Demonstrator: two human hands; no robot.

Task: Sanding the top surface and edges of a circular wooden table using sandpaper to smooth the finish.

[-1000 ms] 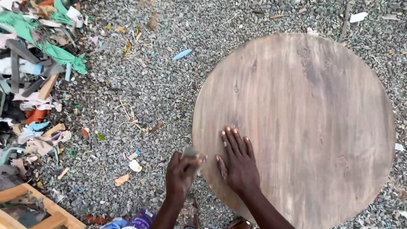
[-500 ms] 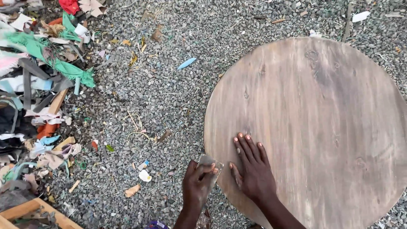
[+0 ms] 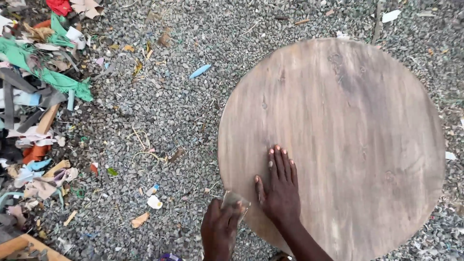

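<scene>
The left hand [image 3: 220, 227] keeps its grip clamped on a small sanding pad [image 3: 235, 199] at the near-left edge of the round wooden surface [image 3: 338, 125]. The right hand [image 3: 280, 186] lies flat, fingers spread, beside it. Pressed unevenly, the pad could slip off the rim onto gravel [image 3: 169, 106].

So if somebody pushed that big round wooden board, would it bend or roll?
The round wooden board looks stiff, so it probably wouldn't bend. Lying flat, it likely wouldn't roll. The right hand presses flat on it, perhaps steadying it while the left hand works its edge.
</scene>
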